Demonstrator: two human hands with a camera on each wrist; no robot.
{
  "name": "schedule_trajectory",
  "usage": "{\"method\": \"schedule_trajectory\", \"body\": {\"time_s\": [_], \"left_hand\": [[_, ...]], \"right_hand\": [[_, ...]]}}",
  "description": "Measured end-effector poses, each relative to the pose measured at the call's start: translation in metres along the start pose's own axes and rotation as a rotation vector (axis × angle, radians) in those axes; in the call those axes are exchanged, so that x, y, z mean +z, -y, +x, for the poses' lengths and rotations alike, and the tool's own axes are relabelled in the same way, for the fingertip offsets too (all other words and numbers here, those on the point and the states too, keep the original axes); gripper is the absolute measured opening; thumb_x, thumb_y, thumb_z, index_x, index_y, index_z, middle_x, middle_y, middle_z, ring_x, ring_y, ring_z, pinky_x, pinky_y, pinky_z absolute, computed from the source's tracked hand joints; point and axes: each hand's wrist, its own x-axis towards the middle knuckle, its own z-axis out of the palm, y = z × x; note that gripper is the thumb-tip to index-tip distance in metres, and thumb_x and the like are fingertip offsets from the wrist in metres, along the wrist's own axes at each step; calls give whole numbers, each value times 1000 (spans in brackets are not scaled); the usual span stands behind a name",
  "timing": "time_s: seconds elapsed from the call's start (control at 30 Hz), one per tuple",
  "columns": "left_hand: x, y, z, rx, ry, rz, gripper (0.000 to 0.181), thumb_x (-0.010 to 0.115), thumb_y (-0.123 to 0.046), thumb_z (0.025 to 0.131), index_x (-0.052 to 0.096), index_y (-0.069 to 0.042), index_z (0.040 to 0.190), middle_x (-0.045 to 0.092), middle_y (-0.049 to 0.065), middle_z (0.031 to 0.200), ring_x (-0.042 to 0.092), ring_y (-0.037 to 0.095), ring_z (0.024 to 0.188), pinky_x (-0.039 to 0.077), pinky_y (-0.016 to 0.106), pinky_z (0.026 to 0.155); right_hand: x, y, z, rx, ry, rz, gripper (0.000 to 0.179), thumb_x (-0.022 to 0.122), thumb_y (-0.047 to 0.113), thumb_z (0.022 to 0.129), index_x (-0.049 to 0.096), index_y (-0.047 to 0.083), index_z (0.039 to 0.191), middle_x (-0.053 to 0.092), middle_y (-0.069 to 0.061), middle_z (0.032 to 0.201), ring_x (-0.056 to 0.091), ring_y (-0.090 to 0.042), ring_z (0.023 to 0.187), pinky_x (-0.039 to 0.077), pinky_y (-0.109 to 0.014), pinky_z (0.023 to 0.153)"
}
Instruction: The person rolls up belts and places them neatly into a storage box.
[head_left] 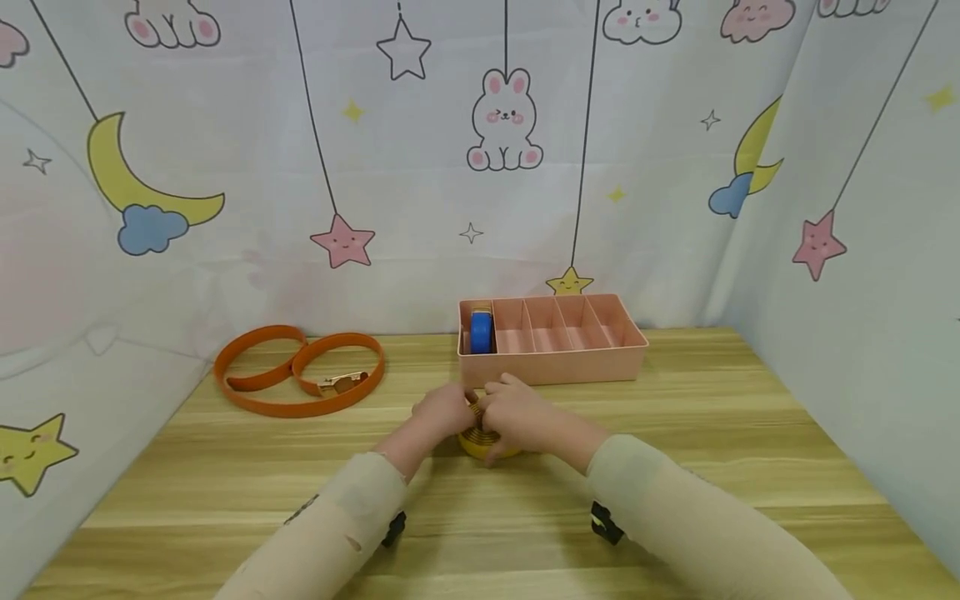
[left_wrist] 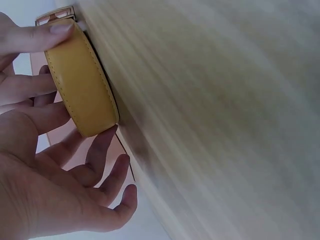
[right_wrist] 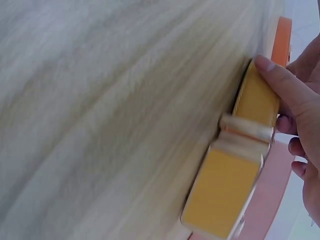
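Note:
A coiled yellow belt (head_left: 480, 446) stands on its edge on the table, in front of the pink box. My right hand (head_left: 521, 412) grips its right side, thumb on the outer face and fingers inside the coil. In the right wrist view that thumb (right_wrist: 287, 82) lies near the gold buckle (right_wrist: 245, 132), which is blurred. The left hand (head_left: 444, 410) holds the coil's left side; in the left wrist view its fingers (left_wrist: 97, 155) meet the end of the yellow band (left_wrist: 85, 80), with the outer ones loosely bent. The coil's middle is partly hidden by both hands.
Behind the hands stands a pink divided box (head_left: 551, 369), a rolled blue belt (head_left: 482, 332) in its leftmost compartment. An orange belt (head_left: 300, 408) with a gold buckle lies looped at the back left. A patterned curtain (head_left: 420, 183) rises behind the wooden table (head_left: 480, 533).

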Motion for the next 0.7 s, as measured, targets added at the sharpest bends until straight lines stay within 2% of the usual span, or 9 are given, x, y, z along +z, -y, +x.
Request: {"method": "schedule_trajectory", "body": {"time_s": [0.17, 0.37, 0.57, 0.7], "left_hand": [[-3, -2, 3, 48, 46, 8, 33, 70, -13, 81, 69, -14, 115, 66, 5, 112, 55, 24, 89, 42, 52, 81], [-5, -4, 8, 140, 73, 46, 36, 66, -3, 78, 70, -14, 113, 65, 4, 104, 51, 23, 81, 39, 42, 68], [-4, -1, 10, 251, 94, 18, 31, 69, -6, 83, 72, -10, 113, 68, 5, 103, 56, 20, 83, 48, 37, 74], [-4, 4, 12, 283, 104, -10, 33, 71, -5, 83, 72, -7, 115, 68, 5, 98, 57, 17, 79, 49, 32, 73]], "right_hand": [[-9, -2, -4, -19, 42, -46, 43, 73, 71, 64, 73, 28, 71, 56, 12, 80, 44, -12, 78, 26, -29, 67], [-13, -3, -5, -30, 86, -78, 44, 75, 70, 63, 74, 28, 74, 59, 13, 85, 45, -12, 81, 28, -30, 69], [-13, -1, -2, -23, 134, 21, 36, 81, 59, 66, 70, 24, 69, 64, 13, 90, 47, -11, 87, 25, -30, 69], [-14, 1, -1, -18, 141, 76, 37, 83, 55, 67, 64, 24, 60, 64, 13, 88, 49, -10, 89, 24, -28, 67]]}}
